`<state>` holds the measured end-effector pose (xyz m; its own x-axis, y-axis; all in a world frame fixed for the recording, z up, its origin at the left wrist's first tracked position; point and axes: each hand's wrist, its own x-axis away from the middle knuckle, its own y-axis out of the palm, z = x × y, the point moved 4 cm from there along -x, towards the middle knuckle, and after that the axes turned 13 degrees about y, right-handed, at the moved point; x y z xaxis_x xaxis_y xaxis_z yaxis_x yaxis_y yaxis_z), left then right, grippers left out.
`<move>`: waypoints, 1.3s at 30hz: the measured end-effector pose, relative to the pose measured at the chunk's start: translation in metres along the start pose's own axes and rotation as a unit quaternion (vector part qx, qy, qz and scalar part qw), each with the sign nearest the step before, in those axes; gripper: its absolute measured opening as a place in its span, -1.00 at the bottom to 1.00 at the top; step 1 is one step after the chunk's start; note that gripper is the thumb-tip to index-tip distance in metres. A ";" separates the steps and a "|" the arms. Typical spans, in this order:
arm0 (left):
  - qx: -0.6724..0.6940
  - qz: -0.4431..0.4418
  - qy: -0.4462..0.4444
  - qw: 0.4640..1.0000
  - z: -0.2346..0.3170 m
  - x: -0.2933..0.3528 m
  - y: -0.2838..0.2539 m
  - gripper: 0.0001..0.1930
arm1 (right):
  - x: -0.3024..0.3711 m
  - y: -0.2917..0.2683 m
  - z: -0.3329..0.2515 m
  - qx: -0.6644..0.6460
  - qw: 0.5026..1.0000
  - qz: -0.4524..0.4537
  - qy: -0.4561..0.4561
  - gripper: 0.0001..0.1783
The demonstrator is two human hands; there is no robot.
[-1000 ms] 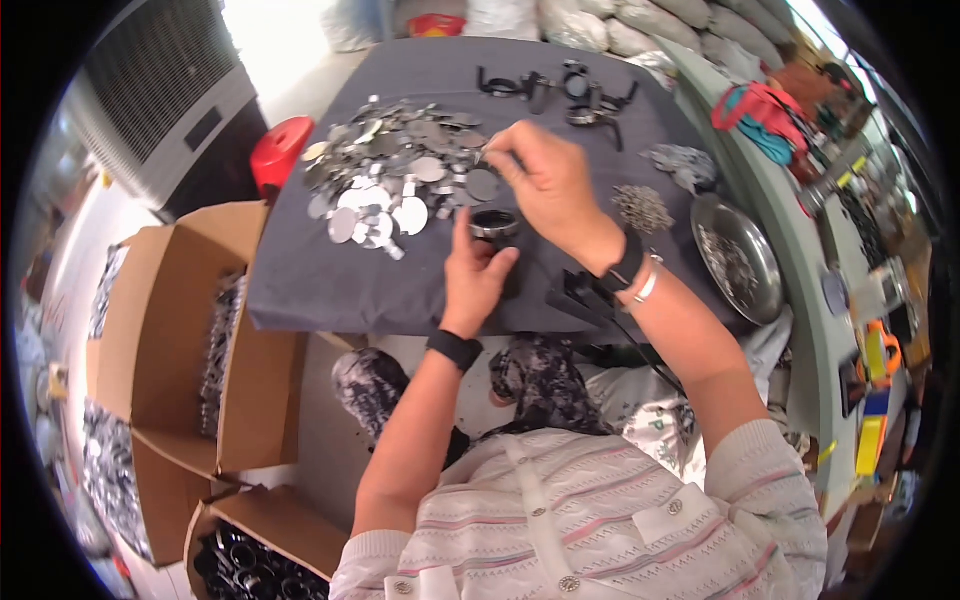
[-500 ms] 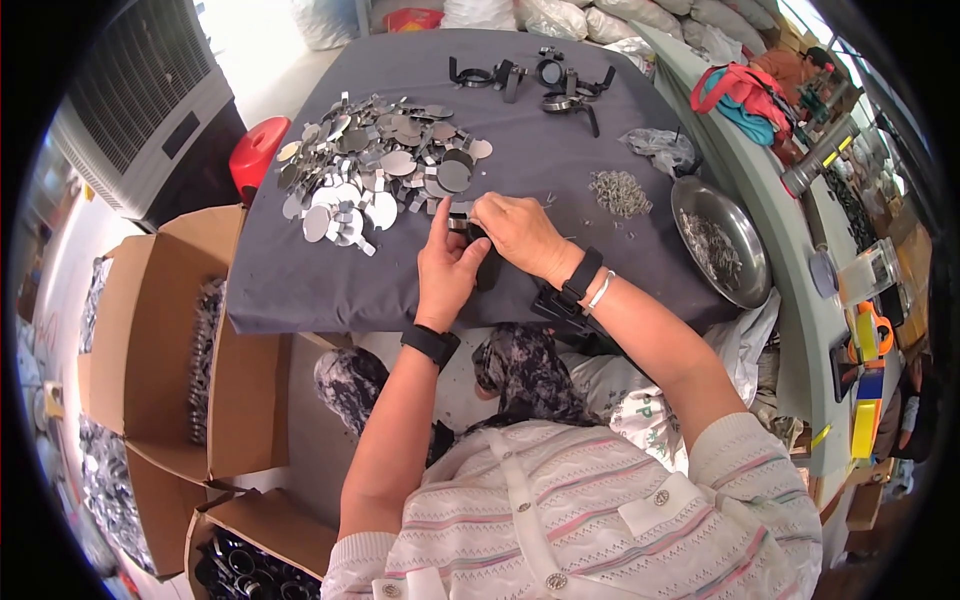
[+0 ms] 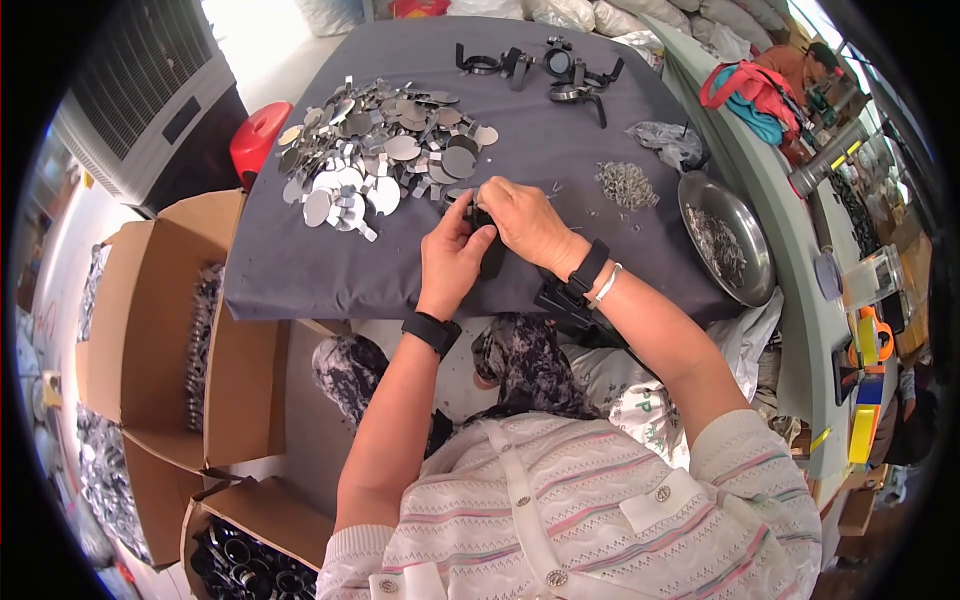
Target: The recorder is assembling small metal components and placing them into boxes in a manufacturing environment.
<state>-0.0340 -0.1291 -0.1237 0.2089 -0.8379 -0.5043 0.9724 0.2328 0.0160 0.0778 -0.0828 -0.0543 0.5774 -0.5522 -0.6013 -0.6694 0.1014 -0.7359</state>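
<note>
My left hand [image 3: 452,262] and my right hand [image 3: 532,228] meet over the near middle of the table. Between them is a dark bracket-like part [image 3: 492,260], mostly covered by my fingers. The left hand grips it from the left, thumb and forefinger pressed along it. My right fingers are pinched together at its upper end; whatever small piece they may hold is hidden. Just beyond my hands lies a heap of flat round metal discs with tabs [image 3: 402,148]. Several black ring-shaped brackets with arms [image 3: 575,95] rest at the far side.
To the right are a pile of small screw-like metal pieces [image 3: 627,186], a clear plastic bag [image 3: 668,146] and a steel bowl [image 3: 752,285] holding more pieces. Cardboard boxes [image 3: 262,390] stand at the left, below a red stool [image 3: 262,135]. Another person [image 3: 800,68] sits at far right.
Both hands stay together on the dark part. My right hand has tilted slightly over its upper end, covering more of it. The whole view has shifted a little.
</note>
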 end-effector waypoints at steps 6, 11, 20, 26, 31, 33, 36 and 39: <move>0.021 0.025 -0.024 0.999 0.004 0.001 0.001 -0.48 | 0.002 -0.001 0.002 0.016 1.000 -0.011 0.001 -0.74; 0.023 0.024 -0.022 0.999 0.005 0.002 0.000 -0.52 | 0.003 0.000 -0.001 0.025 0.999 -0.026 -0.032 -0.73; 0.069 0.013 -0.048 0.996 0.010 -0.002 0.005 -0.60 | 0.002 -0.006 -0.002 0.036 0.998 -0.004 -0.049 -0.82; 0.087 0.003 -0.057 0.995 0.011 0.000 0.000 -0.59 | 0.004 0.001 -0.005 -0.002 0.999 -0.003 -0.035 -0.87; 0.077 0.014 -0.070 0.994 0.009 0.000 -0.001 -0.62 | 0.003 -0.010 0.016 -0.065 0.996 -0.045 0.047 -0.91; 0.074 0.020 -0.071 0.995 0.009 0.000 -0.001 -0.64 | 0.001 -0.024 0.037 -0.082 0.989 -0.036 0.114 -0.87; 0.062 0.030 -0.069 0.995 0.014 -0.002 0.002 -0.68 | 0.010 -0.033 0.085 -0.055 0.978 -0.052 0.196 -0.90; 0.044 0.040 -0.067 0.996 0.014 -0.002 0.001 -0.71 | 0.015 -0.030 0.097 0.049 0.975 -0.108 0.188 -0.93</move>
<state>-0.0324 -0.1340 -0.1108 0.2919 -0.8782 -0.3788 0.9563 0.2616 0.1305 0.1520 -0.0138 -0.0720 0.4752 -0.8322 -0.2858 -0.4932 0.0171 -0.8698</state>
